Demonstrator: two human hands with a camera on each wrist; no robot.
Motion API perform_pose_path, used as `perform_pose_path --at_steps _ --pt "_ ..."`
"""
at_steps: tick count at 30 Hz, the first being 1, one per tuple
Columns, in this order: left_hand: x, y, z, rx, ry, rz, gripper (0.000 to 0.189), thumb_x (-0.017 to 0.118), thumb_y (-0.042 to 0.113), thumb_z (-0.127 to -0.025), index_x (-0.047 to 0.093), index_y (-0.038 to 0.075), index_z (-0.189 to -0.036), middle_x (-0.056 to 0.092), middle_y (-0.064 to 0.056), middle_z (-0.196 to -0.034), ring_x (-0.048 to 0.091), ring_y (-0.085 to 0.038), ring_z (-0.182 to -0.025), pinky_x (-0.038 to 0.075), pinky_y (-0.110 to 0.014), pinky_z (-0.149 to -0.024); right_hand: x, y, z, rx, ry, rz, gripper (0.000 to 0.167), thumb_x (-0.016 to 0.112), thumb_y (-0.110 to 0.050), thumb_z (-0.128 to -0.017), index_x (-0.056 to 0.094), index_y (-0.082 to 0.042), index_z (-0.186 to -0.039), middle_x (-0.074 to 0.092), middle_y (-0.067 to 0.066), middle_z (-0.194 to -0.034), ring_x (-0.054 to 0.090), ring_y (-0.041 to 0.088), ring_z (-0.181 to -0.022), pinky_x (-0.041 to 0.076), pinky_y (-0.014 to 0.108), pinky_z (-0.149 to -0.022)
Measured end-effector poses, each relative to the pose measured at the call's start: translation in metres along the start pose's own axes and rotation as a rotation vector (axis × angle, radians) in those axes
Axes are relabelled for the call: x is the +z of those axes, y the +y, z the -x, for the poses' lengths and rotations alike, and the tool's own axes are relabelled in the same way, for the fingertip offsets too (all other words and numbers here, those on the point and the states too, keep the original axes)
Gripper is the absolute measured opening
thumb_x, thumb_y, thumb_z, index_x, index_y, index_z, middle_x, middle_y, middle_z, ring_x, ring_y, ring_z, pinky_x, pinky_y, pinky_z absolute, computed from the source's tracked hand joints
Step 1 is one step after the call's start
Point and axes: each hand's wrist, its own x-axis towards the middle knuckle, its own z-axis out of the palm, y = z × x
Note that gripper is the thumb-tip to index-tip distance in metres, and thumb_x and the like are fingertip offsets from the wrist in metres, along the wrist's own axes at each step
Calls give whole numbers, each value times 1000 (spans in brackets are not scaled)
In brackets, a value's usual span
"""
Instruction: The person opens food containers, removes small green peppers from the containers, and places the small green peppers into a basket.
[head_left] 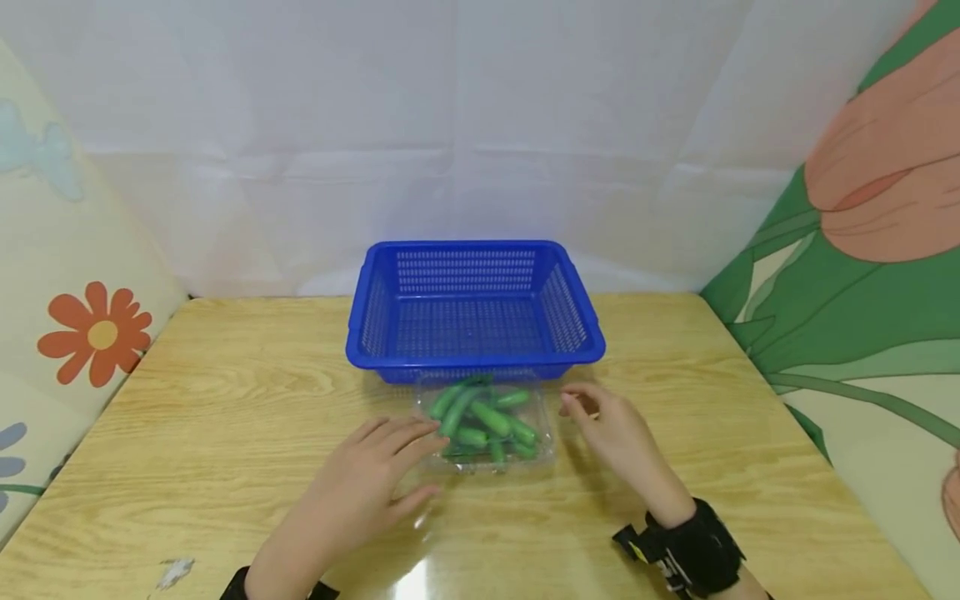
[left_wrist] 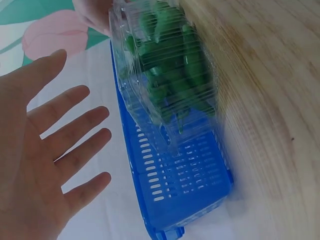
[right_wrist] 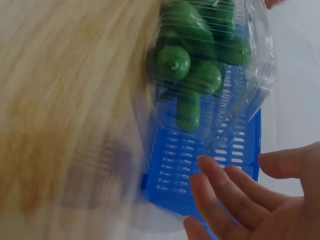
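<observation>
A clear plastic box (head_left: 546, 454) with several long green vegetables (head_left: 491, 417), which look like peppers, sits on the table just in front of a blue basket. My left hand (head_left: 367, 475) hovers at the box's left side with its fingers extended. In the left wrist view, that hand (left_wrist: 55, 145) has spread fingers and holds nothing. To the right of the box is my right hand (head_left: 618, 433), apart from it. The right wrist view shows this hand (right_wrist: 255, 205) with loosely bent fingers and nothing in its grasp.
The blue perforated basket (head_left: 592, 337) stands behind the box, near the white backdrop (head_left: 300, 167). Beneath everything is a wood-grain table (head_left: 247, 392). Printed flower panels flank it, with a red flower (head_left: 101, 333) on the left and a pink tulip (head_left: 892, 150) on the right.
</observation>
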Motion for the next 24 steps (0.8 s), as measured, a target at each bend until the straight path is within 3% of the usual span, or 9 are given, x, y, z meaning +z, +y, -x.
perform_pose_path --at_steps 4,11,19,21,24 --pt "1 4 1 -10 -23 6 50 75 43 -86 66 18 -128 61 -1 -135 56 -21 -125 41 -49 -109 7 2 -1 70 -88 -137 30 54 -14 -103 61 5 -125 69 7 -86 66 25 -79 55 33 -66" --pt "5 4 1 -23 -64 -4 51 75 41 -86 66 17 -129 61 -2 -134 57 -19 -122 41 -49 -109 15 7 -7 138 -201 -467 38 56 -7 -99 51 18 -127 66 9 -80 63 16 -69 59 31 -64" --pt "12 4 3 11 -29 -27 51 79 38 -82 67 16 -126 64 -2 -131 59 -20 -119 44 -47 -106 21 17 -11 209 -331 -734 46 44 -4 -101 34 26 -133 61 -3 -76 59 7 -64 55 23 -60" --pt "13 4 2 26 -21 -29 51 81 37 -81 68 16 -125 64 -3 -130 60 -21 -119 45 -47 -106 23 19 -11 244 -332 -797 45 44 -6 -101 36 24 -134 62 -3 -79 59 6 -66 54 22 -61" --pt "15 4 2 43 -16 -29 50 82 36 -80 68 16 -124 64 -3 -130 60 -21 -119 45 -46 -105 27 26 -10 277 -333 -933 36 46 -8 -102 50 15 -129 65 -2 -84 61 8 -72 55 22 -65"
